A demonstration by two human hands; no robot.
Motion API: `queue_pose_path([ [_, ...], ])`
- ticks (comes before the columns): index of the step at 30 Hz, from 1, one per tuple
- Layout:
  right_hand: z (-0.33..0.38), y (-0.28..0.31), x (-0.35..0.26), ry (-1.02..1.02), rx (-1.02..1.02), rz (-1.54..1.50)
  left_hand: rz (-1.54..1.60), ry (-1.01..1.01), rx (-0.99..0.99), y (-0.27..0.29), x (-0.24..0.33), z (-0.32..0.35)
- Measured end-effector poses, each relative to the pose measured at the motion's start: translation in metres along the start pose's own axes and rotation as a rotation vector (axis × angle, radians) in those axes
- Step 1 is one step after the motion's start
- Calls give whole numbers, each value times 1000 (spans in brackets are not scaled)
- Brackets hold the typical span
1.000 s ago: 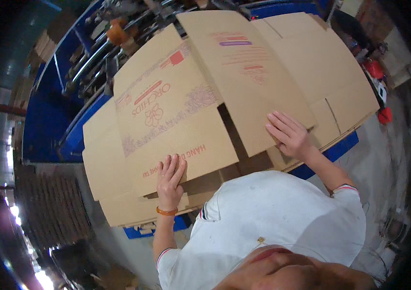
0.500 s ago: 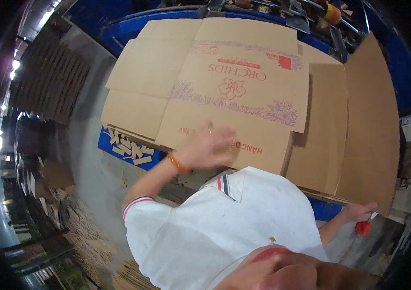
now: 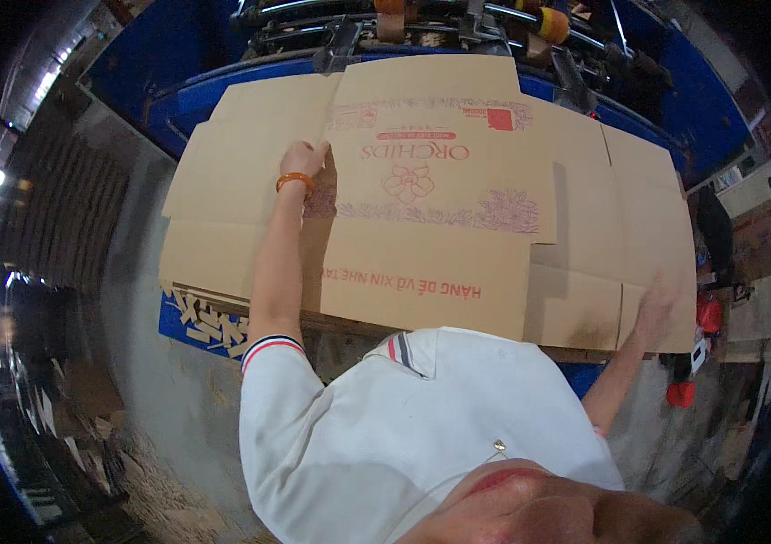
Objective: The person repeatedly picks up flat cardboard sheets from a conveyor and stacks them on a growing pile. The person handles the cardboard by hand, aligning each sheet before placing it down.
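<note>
Because it lies wide and flat in front of the person, the printed carton [image 3: 435, 249] takes up the middle of the view, its centre panel marked with a flower and with red and purple print. This panel appears slightly lifted along its left side, where a dark shadow falls on the plain board next to it. The left hand [image 3: 304, 160], with an orange bracelet [image 3: 295, 183] at the wrist, is at this left edge, its fingers curled close to each other; whether they pinch the board or only rest against it, I cannot tell. The right hand [image 3: 655, 313] is blurred, at the lower right part of the cardboard; I cannot tell if its fingers are apart or together.

To handle such a broad sheet well, I would judge that both hands should support it evenly, far from each other, with a light grip near the fold lines, so the panels do not bend at a wrong place. The shadowed edge deserves the most care.

Farther out, cardboard scraps [image 3: 213, 328] lie at the lower left, a red object [image 3: 709, 313] is beside the right edge, and a blue machine frame [image 3: 693, 86] with metal bars stands behind.
</note>
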State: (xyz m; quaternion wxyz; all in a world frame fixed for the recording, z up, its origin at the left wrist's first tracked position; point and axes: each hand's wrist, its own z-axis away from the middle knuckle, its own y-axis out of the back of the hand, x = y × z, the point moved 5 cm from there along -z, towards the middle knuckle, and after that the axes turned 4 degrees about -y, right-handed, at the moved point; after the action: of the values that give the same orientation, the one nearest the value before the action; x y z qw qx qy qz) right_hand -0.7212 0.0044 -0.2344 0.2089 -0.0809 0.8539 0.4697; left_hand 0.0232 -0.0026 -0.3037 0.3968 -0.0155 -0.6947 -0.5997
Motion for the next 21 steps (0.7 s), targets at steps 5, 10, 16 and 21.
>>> queue_pose_path([
  [5, 3, -88, -234, 53, -600, -501, 24, 42, -81, -15, -6, 0],
  [10, 14, -144, -251, 328, -377, -135, 342, 58, 219, -22, -24, -1],
  [16, 10, -93, -260, 13, -301, -266, 635, -101, 511, 71, 53, 66],
  [21, -19, -34, -253, -58, -82, -734, 842, -334, 654, 142, 119, 118],
])
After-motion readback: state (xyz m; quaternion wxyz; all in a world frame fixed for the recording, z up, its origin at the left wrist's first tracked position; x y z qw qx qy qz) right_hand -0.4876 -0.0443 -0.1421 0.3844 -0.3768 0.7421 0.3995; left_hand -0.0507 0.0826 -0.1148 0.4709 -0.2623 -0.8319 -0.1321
